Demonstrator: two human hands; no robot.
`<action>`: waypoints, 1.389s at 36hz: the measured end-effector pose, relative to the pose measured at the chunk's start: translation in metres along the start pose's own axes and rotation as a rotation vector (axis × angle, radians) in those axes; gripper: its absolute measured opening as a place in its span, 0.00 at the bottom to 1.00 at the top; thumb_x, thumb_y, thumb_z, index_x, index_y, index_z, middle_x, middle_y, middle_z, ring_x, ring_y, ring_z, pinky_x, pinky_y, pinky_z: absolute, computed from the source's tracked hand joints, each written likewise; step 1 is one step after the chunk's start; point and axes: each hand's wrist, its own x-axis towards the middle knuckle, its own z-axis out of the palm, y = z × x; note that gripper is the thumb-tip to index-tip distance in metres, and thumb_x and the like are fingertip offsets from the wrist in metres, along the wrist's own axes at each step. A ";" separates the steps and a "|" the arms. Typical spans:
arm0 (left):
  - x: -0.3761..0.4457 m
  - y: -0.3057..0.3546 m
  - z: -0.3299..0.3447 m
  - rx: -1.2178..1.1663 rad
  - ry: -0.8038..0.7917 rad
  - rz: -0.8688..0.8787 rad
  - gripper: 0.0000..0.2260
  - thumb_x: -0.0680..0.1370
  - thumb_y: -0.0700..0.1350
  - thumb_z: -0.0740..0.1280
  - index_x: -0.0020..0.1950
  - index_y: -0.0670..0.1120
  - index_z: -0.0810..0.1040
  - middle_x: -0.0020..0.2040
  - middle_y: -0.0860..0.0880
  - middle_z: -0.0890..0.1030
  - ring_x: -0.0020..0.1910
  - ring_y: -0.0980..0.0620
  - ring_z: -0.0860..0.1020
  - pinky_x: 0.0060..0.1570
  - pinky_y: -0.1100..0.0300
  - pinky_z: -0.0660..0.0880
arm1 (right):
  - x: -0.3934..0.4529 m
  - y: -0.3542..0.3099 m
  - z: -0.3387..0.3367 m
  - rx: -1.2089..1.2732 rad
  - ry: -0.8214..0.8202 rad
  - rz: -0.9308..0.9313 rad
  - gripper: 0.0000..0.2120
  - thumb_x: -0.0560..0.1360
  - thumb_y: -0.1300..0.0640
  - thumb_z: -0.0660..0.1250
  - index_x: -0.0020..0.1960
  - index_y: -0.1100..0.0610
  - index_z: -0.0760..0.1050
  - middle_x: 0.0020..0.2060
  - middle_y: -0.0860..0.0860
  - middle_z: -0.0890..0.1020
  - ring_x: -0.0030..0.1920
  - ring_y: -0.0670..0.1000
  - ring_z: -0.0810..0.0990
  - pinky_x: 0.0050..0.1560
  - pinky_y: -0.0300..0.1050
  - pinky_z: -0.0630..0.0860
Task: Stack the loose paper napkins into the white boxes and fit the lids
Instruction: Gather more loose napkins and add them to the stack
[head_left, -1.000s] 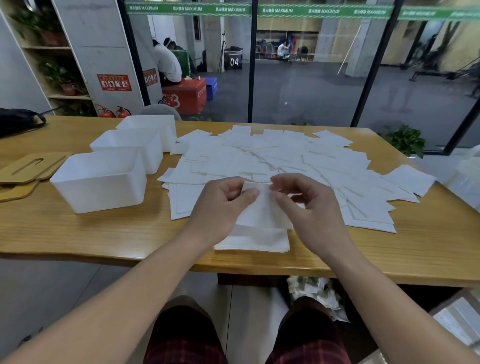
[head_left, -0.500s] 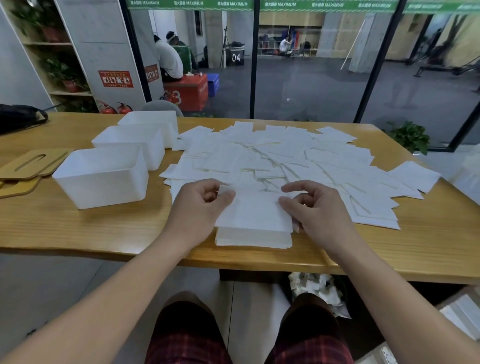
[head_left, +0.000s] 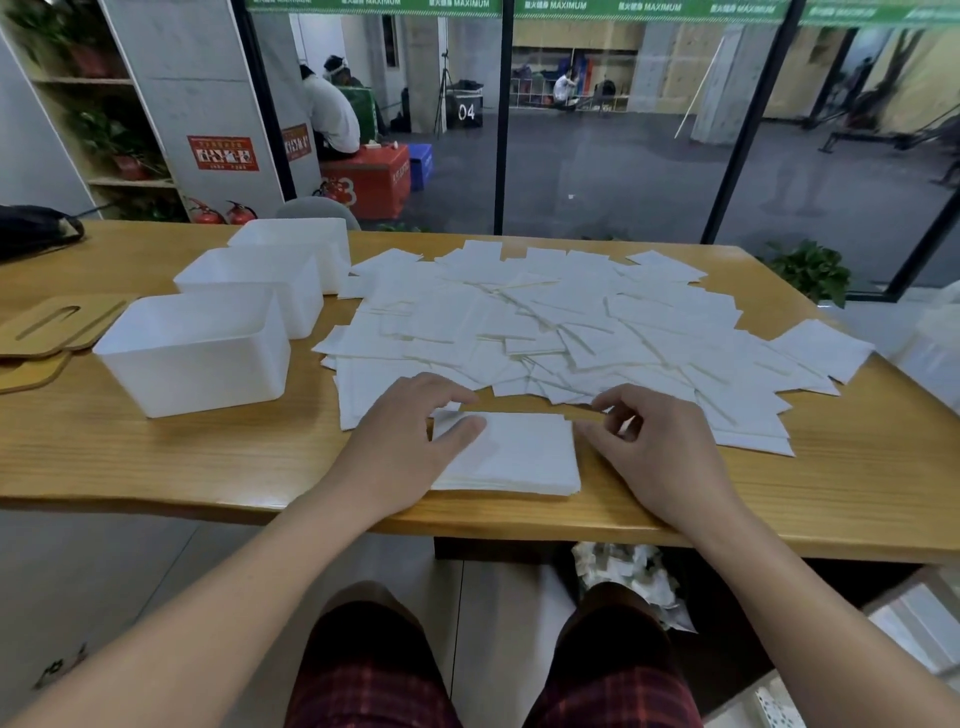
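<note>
Napkins stacked (head_left: 511, 457) at the table's near edge (head_left: 208, 467), left hand (head_left: 400, 441) resting flat on them, right hand (head_left: 660, 452) loosely curled and empty beside, may slide askew if squared carelessly.

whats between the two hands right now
In the head view, the neat napkin stack lies between the left hand and right hand; the left thumb rests on its top, the right hand sits just beside it.

Dim, even indoor light, soft faint shadows, wide-angle bending at edges, slightly soft detail
</note>
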 end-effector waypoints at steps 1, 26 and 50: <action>0.001 0.001 0.001 -0.020 -0.021 -0.003 0.15 0.84 0.63 0.69 0.69 0.62 0.81 0.65 0.67 0.78 0.68 0.65 0.73 0.66 0.64 0.69 | 0.000 0.003 -0.003 -0.044 0.007 -0.010 0.08 0.77 0.46 0.79 0.55 0.44 0.84 0.40 0.40 0.83 0.42 0.43 0.80 0.46 0.46 0.78; 0.012 0.027 0.007 0.150 -0.099 0.108 0.20 0.82 0.59 0.73 0.74 0.63 0.77 0.72 0.65 0.75 0.76 0.60 0.64 0.75 0.56 0.59 | 0.006 0.018 -0.004 -0.162 0.042 -0.033 0.05 0.83 0.53 0.72 0.48 0.46 0.81 0.45 0.39 0.78 0.44 0.41 0.77 0.46 0.33 0.69; 0.007 0.036 0.028 0.063 -0.084 0.154 0.11 0.85 0.59 0.69 0.67 0.64 0.82 0.57 0.67 0.80 0.61 0.65 0.75 0.58 0.66 0.72 | 0.006 -0.004 -0.018 0.365 -0.032 0.096 0.12 0.84 0.45 0.70 0.45 0.50 0.81 0.31 0.47 0.81 0.30 0.46 0.75 0.34 0.41 0.73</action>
